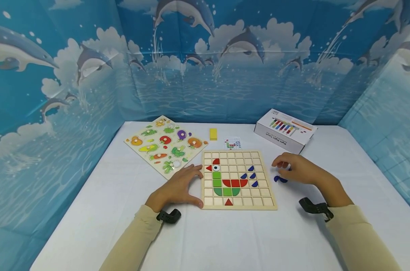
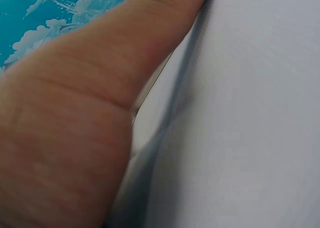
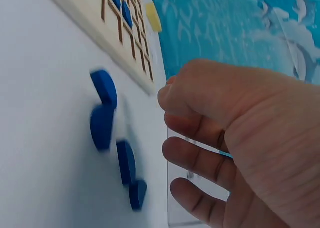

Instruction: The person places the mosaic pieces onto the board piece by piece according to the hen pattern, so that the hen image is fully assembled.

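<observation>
A wooden grid board [image 1: 238,207] lies flat in the head view, bearing red, green and blue pieces and a white eye tile [image 1: 216,168] arranged like a bird. My left hand [image 1: 177,187] rests beside its left edge, thumb and fingers spread, fingertips right at the frame. Off the board's right side, my right hand [image 1: 301,168] hovers with its fingers loosely bent. Several loose blue pieces [image 3: 102,128] lie on the white cloth below it. In the right wrist view the thumb and index fingertips come together, with no piece showing between them.
A small pattern card [image 1: 232,143] lies behind the board, near a yellow block [image 1: 213,134]. At the back left sits a vegetable puzzle board [image 1: 157,140], partly behind my left hand. A white box [image 1: 282,131] stands at the back right. Dolphin-print cloth [image 1: 225,90] hangs around the table.
</observation>
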A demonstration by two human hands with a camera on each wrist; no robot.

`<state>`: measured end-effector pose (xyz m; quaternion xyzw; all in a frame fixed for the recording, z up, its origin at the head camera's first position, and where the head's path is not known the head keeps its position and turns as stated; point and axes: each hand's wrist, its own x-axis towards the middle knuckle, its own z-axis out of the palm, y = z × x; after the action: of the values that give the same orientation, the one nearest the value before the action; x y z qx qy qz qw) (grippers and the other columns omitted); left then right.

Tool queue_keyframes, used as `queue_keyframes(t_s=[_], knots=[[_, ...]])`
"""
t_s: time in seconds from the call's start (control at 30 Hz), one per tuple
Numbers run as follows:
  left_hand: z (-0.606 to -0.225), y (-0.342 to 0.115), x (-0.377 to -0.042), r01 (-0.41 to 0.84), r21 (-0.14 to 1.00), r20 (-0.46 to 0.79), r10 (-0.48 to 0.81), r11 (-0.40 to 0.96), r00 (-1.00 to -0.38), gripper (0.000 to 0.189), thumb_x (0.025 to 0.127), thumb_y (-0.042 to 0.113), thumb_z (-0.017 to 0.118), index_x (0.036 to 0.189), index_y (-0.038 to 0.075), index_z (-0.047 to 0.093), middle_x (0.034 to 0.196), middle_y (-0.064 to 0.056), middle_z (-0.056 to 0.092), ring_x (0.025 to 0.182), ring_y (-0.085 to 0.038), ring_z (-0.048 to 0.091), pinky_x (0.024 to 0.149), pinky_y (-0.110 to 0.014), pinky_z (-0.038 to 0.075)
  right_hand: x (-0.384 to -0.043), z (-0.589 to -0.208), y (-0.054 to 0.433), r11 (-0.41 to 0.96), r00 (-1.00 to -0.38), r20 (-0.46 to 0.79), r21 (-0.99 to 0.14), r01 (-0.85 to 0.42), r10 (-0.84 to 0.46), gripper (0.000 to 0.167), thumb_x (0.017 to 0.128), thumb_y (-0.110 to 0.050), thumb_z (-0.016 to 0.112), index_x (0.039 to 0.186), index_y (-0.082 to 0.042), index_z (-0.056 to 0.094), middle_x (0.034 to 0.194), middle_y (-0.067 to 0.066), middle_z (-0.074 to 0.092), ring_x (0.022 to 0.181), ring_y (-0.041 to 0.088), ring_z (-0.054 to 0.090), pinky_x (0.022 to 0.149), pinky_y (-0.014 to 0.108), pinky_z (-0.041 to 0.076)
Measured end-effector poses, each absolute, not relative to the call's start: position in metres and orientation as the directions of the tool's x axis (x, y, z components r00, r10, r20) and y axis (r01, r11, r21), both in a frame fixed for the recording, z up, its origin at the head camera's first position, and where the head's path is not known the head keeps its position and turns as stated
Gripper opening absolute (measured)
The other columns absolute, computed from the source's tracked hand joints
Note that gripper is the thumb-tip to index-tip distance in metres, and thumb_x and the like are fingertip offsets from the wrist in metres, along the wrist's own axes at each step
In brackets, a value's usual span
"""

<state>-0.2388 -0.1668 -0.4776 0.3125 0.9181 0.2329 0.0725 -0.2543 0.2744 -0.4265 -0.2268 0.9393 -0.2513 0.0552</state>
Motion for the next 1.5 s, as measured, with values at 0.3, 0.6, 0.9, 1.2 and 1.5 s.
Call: queue_keyframes(t_s=[0.3, 0.6, 0.9, 1.2, 1.5], knots=[[-0.479, -0.167, -0.238, 0.531, 0.475, 0.001, 0.603, 0.702, -0.798, 0.092, 0.059, 0.083, 0.076, 0.13, 0.029, 0.05, 0.165, 0.01, 0.024, 0.153, -0.02, 0.014, 0.122, -0.041, 0.01, -0.265, -0.439, 0.313, 0.828, -0.939, -0.111, -0.513, -0.227, -0.326, 0.027, 0.09, -0.005, 0.07, 0.117, -0.004, 0.067, 0.101, 0.006, 0.061, 0.094, 0.027, 0.055, 0.083, 0.046, 0.052], [-0.478, -0.167, -0.239, 0.533, 0.473, 0.002, 0.605, 0.701, -0.796, 0.093, 0.06, 0.082, 0.077, 0.131, 0.029, 0.05, 0.166, 0.008, 0.024, 0.153, -0.02, 0.013, 0.122, -0.042, 0.01, -0.268, -0.451, 0.328, 0.808, -0.952, -0.125, -0.567, -0.162, -0.279, 0.027, 0.091, -0.01, 0.073, 0.116, -0.002, 0.065, 0.093, 0.005, 0.056, 0.091, 0.025, 0.051, 0.071, 0.029, 0.048], [-0.479, -0.166, -0.239, 0.527, 0.464, -0.002, 0.596, 0.712, -0.803, 0.092, 0.06, 0.082, 0.077, 0.131, 0.029, 0.05, 0.165, 0.01, 0.024, 0.153, -0.018, 0.013, 0.122, -0.04, 0.01, -0.267, -0.455, 0.33, 0.822, -0.955, -0.124, -0.546, -0.162, -0.271, 0.013, 0.09, -0.007, 0.072, 0.098, -0.006, 0.063, 0.084, 0.004, 0.054, 0.083, 0.023, 0.051, 0.065, 0.028, 0.046], [-0.478, -0.166, -0.239, 0.534, 0.457, 0.001, 0.6, 0.711, -0.8, 0.092, 0.06, 0.081, 0.078, 0.131, 0.029, 0.05, 0.165, 0.01, 0.024, 0.153, -0.019, 0.013, 0.122, -0.038, 0.01, -0.265, -0.456, 0.324, 0.82, -0.959, -0.089, -0.544, -0.178, -0.268, 0.017, 0.089, -0.01, 0.074, 0.099, -0.005, 0.062, 0.086, 0.003, 0.054, 0.085, 0.023, 0.051, 0.067, 0.028, 0.046], [-0.479, -0.166, -0.239, 0.543, 0.453, 0.009, 0.605, 0.707, -0.796, 0.091, 0.06, 0.082, 0.077, 0.13, 0.029, 0.05, 0.165, 0.009, 0.024, 0.153, -0.02, 0.014, 0.122, -0.039, 0.01, -0.263, -0.454, 0.316, 0.828, -0.968, -0.085, -0.539, -0.154, -0.235, 0.012, 0.09, -0.009, 0.073, 0.095, -0.004, 0.062, 0.083, 0.004, 0.056, 0.082, 0.024, 0.053, 0.066, 0.03, 0.049]])
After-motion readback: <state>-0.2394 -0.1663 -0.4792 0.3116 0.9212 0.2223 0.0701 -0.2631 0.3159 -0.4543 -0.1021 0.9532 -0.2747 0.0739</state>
